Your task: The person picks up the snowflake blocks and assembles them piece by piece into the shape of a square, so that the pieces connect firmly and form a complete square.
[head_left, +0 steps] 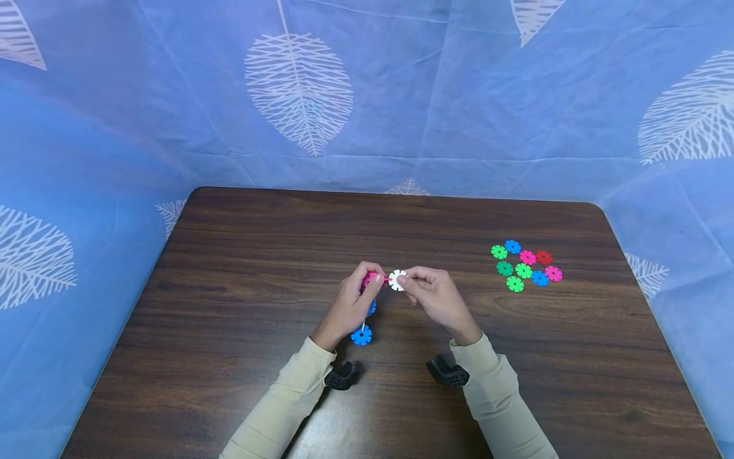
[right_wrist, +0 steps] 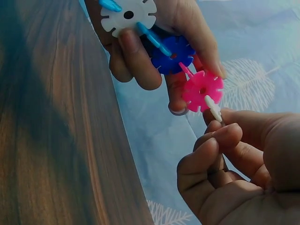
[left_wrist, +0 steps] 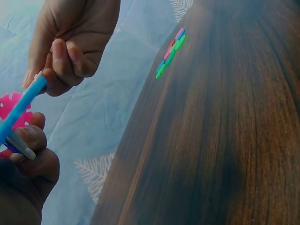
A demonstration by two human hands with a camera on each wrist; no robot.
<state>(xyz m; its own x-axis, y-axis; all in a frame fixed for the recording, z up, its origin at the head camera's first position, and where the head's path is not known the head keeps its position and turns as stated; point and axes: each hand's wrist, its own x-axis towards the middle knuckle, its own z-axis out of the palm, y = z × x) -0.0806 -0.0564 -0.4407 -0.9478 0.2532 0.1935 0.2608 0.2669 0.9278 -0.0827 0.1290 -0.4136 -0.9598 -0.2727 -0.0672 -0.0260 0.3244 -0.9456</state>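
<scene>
My left hand (head_left: 346,305) grips a chain of notched plastic snowflake discs. In the right wrist view the chain holds a white disc (right_wrist: 121,21), a dark blue disc (right_wrist: 164,65) and a pink disc (right_wrist: 213,84), with light blue pieces edge-on between. Below the left hand hangs a light blue disc (head_left: 361,335). My right hand (head_left: 438,299) pinches another white disc (head_left: 397,280) between thumb and fingers. Seen edge-on, that disc meets the pink one's rim; how deep its slot sits cannot be told. Fingers hide part of the chain.
Several loose discs, green, blue, pink and red, lie in a flat group, among them a green disc (head_left: 524,271), on the right of the brown wooden table (head_left: 258,242). A blue leaf-patterned cloth (head_left: 390,95) hangs behind the table. Each wrist wears a black device (head_left: 447,371).
</scene>
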